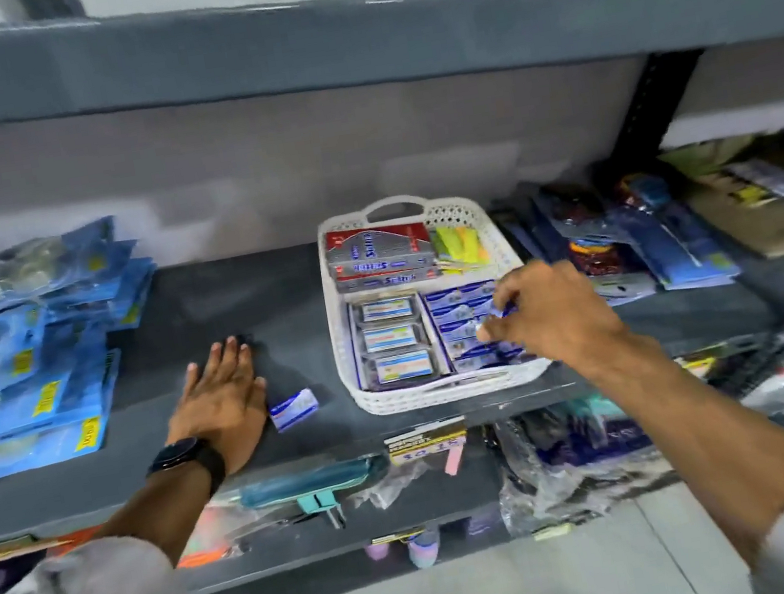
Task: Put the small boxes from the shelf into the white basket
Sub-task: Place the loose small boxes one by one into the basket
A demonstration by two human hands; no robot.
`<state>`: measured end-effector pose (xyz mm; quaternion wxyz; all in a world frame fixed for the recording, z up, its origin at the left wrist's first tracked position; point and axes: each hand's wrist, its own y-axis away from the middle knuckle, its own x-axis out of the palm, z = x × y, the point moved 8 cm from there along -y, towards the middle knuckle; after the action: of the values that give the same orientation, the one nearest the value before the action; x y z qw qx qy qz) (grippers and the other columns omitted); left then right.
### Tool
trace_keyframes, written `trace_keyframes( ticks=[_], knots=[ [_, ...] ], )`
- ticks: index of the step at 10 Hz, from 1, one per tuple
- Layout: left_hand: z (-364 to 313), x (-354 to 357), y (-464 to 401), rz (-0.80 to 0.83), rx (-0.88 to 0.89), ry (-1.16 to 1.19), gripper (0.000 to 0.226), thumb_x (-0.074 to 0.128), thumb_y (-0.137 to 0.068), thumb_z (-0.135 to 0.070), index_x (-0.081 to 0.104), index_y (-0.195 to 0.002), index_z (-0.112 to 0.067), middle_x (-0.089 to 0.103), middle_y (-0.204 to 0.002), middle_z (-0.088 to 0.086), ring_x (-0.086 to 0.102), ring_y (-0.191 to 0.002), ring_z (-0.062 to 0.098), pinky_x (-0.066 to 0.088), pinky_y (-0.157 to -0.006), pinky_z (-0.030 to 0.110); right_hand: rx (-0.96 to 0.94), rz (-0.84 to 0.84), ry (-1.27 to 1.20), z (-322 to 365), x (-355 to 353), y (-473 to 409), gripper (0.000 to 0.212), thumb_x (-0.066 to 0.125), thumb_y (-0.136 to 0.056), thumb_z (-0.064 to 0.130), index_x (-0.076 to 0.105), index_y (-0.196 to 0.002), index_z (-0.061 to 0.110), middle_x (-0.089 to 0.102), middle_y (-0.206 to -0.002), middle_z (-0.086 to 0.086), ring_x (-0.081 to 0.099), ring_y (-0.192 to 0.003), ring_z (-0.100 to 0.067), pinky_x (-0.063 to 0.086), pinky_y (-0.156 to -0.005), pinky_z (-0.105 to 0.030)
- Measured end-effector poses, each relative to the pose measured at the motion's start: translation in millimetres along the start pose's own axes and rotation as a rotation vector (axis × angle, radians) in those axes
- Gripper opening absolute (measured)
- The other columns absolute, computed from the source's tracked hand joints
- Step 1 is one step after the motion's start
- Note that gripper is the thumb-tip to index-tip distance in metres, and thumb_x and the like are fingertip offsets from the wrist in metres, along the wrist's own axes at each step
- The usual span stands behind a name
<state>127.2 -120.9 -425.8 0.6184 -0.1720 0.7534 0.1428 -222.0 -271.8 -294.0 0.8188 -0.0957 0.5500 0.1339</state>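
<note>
A white perforated basket stands on the dark grey shelf. Inside it lie several small blue-and-white boxes, clear-wrapped packs at its left and grey-red boxes at the back. My right hand hovers over the basket's right side and pinches one small blue box between its fingertips. My left hand lies flat on the shelf with fingers spread and a black watch on its wrist. One small blue-and-white box rests on the shelf just right of my left thumb, left of the basket.
Blue plastic packets are stacked at the shelf's left. Dark packaged goods lie right of the basket. An upper shelf board overhangs. A lower shelf holds bags and a teal item; a price label hangs on the front edge.
</note>
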Motion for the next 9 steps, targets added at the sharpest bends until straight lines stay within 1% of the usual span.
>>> trace_keyframes(
  ticks=[1,2,3,4,5,6,7,8,9],
  knots=[
    [-0.7,-0.2,-1.7,0.003,0.004,-0.012,0.06,0.026,-0.105,-0.033,0.016,-0.16,-0.011,0.007,-0.17,0.004,0.003,-0.158,0.018,0.002,-0.129,0.04,0.061,0.071,0.067,-15.9,9.3,0.9,0.046,0.091,-0.065,0.045,0.076,-0.099,0.016,0.073,-0.1,-0.01,0.068,-0.103,-0.031,0.055,-0.085,-0.033],
    [0.4,-1.1,-0.1,0.006,-0.001,-0.009,0.06,0.026,-0.105,-0.033,0.016,-0.16,-0.012,0.008,-0.17,0.003,0.003,-0.158,0.017,0.002,-0.129,0.039,0.067,0.064,0.168,-13.2,18.1,-3.2,0.061,0.092,-0.064,0.048,0.071,-0.107,0.01,0.071,-0.11,-0.016,0.067,-0.106,-0.035,0.055,-0.087,-0.037],
    [0.1,-3.1,-0.5,0.0,0.0,0.0,0.06,0.027,-0.105,-0.033,0.017,-0.16,-0.012,0.008,-0.17,0.003,0.003,-0.158,0.017,0.002,-0.129,0.039,0.067,0.043,0.187,-9.6,22.4,-7.2,0.06,0.091,-0.067,0.048,0.069,-0.107,0.009,0.07,-0.11,-0.016,0.068,-0.105,-0.037,0.054,-0.082,-0.037],
    [0.1,-2.9,-0.5,-0.014,0.001,0.015,0.059,0.028,-0.104,-0.033,0.019,-0.16,-0.013,0.01,-0.17,0.002,0.004,-0.158,0.017,0.002,-0.129,0.038,0.074,0.021,0.176,-6.4,27.5,-9.3,0.049,0.091,-0.069,0.046,0.06,-0.087,0.013,0.071,-0.101,-0.014,0.071,-0.096,-0.034,0.048,-0.068,-0.033],
    [0.0,-3.2,-0.3,-0.018,-0.002,0.019,0.059,0.028,-0.104,-0.033,0.019,-0.159,-0.013,0.01,-0.17,0.002,0.004,-0.158,0.016,0.001,-0.129,0.038,0.08,0.002,0.196,-6.2,29.4,-8.2,0.053,0.091,-0.068,0.048,0.052,-0.08,0.015,0.072,-0.094,-0.012,0.072,-0.091,-0.032,0.05,-0.067,-0.034],
    [-0.7,-5.0,0.2,-0.019,-0.003,0.017,0.059,0.028,-0.104,-0.033,0.019,-0.159,-0.013,0.01,-0.17,0.002,0.004,-0.158,0.016,0.001,-0.129,0.037,0.075,-0.026,0.246,-3.7,27.5,-3.1,0.052,0.09,-0.067,0.052,0.063,-0.088,0.013,0.073,-0.093,-0.011,0.073,-0.09,-0.031,0.054,-0.068,-0.035],
    [-2.0,-6.0,0.8,-0.017,-0.001,0.016,0.059,0.027,-0.104,-0.033,0.019,-0.16,-0.014,0.009,-0.17,0.001,0.003,-0.158,0.016,0.0,-0.129,0.037,0.074,-0.005,0.253,-3.4,26.2,-0.8,0.056,0.09,-0.068,0.051,0.068,-0.097,0.009,0.073,-0.094,-0.011,0.073,-0.09,-0.031,0.056,-0.07,-0.035],
    [-2.2,-6.9,1.2,-0.014,-0.003,0.012,0.059,0.026,-0.104,-0.033,0.017,-0.16,-0.014,0.008,-0.17,0.001,0.002,-0.158,0.015,0.0,-0.129,0.036,0.061,0.026,0.219,-3.5,24.3,1.7,0.043,0.09,-0.074,0.035,0.07,-0.099,0.007,0.074,-0.096,-0.012,0.073,-0.09,-0.032,0.058,-0.072,-0.035],
    [-2.3,-7.0,1.1,-0.016,-0.003,0.011,0.059,0.026,-0.104,-0.033,0.017,-0.16,-0.014,0.007,-0.17,0.001,0.002,-0.158,0.015,0.0,-0.129,0.036,-0.021,0.028,0.204,-1.6,22.0,2.7,0.02,0.078,-0.082,0.006,0.075,-0.102,0.008,0.075,-0.103,-0.015,0.073,-0.094,-0.034,0.062,-0.08,-0.041]
  ],
)
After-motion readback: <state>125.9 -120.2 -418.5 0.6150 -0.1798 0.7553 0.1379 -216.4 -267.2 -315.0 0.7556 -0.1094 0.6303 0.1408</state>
